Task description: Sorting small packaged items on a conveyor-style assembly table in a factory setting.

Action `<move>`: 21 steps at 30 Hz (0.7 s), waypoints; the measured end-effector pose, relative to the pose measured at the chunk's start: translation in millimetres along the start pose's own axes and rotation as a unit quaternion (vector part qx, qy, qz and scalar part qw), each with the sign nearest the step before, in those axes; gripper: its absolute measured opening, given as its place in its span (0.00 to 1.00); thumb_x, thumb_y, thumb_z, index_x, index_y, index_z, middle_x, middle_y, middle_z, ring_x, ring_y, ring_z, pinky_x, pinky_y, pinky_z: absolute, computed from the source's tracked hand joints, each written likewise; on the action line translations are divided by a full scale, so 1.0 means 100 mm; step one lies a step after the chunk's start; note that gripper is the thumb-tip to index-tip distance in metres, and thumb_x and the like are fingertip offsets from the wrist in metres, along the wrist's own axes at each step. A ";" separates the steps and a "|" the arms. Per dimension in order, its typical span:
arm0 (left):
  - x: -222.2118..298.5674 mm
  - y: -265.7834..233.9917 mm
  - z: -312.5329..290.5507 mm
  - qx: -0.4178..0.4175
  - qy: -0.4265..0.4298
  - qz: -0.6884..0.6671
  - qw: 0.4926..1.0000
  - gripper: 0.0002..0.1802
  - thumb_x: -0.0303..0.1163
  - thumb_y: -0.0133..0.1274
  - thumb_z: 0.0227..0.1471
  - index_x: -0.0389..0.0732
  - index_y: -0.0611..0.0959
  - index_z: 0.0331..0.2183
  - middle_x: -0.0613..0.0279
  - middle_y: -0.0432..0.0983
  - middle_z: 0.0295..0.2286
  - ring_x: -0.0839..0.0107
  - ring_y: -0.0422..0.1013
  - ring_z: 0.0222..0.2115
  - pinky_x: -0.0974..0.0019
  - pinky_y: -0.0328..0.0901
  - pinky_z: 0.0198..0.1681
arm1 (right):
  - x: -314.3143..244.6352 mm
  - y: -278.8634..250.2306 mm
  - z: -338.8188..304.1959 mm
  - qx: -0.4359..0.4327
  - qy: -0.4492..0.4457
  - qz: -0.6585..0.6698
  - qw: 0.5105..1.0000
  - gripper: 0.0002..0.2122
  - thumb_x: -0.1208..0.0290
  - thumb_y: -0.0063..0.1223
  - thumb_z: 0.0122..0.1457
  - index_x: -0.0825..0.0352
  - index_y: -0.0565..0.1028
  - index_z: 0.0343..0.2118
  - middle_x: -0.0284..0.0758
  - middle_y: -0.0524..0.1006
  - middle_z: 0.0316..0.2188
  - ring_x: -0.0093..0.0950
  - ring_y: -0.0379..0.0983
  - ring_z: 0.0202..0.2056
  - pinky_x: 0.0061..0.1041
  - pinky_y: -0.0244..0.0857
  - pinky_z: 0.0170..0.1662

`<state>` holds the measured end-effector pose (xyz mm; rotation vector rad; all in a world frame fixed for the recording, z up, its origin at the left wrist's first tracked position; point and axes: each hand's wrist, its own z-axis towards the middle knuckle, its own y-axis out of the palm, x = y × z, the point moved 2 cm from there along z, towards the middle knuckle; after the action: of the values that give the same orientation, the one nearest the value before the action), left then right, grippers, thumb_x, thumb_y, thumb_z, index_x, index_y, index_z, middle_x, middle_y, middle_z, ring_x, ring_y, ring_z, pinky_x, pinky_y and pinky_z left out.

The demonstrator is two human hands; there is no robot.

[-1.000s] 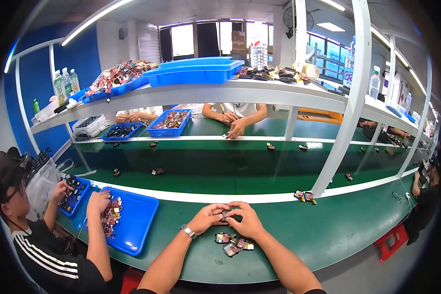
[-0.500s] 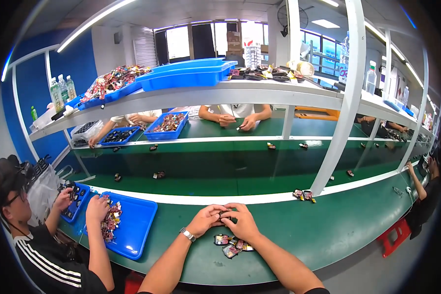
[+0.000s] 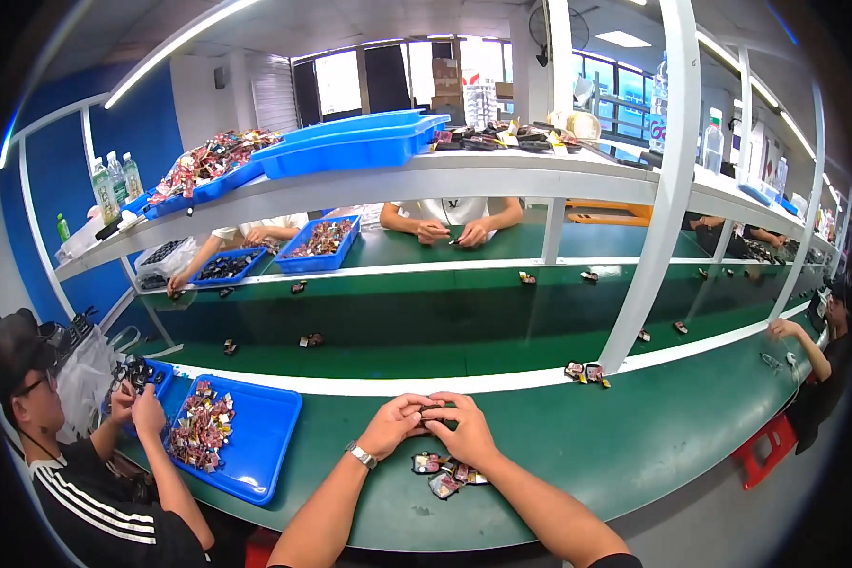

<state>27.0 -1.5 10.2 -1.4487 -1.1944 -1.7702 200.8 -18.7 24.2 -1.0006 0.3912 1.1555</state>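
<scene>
Dark part [image 3: 430, 413] between both hands [image 3: 397, 426]; beyond — white edge strip [image 3: 350, 385].

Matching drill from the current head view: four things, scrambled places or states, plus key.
Things
1. silver metal wristwatch
2. small dark piece
3. large blue plastic tray at near left
4. loose cluster of small red, black and white parts

Places or states
A. on the green bench, between the forearms
B. held by left hand and right hand together
C. contents heaped toward its left side
D. on the left wrist

Pairs: 1-D, 2-B, 3-C, 4-A
</scene>
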 end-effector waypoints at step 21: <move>-0.08 0.03 0.06 0.009 0.073 -0.072 0.995 0.14 0.23 0.48 0.59 0.39 0.70 0.47 0.51 0.68 0.53 0.64 0.70 0.50 0.58 0.67 0.52 | -0.12 -0.02 0.05 0.036 -0.029 0.018 0.999 0.09 0.76 0.59 0.49 0.62 0.81 0.35 0.36 0.73 0.49 0.37 0.67 0.51 0.33 0.65 0.52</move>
<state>34.3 1.2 3.6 -1.2263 -1.2610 -1.9197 196.8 -21.2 36.2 -0.8978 0.4027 1.1921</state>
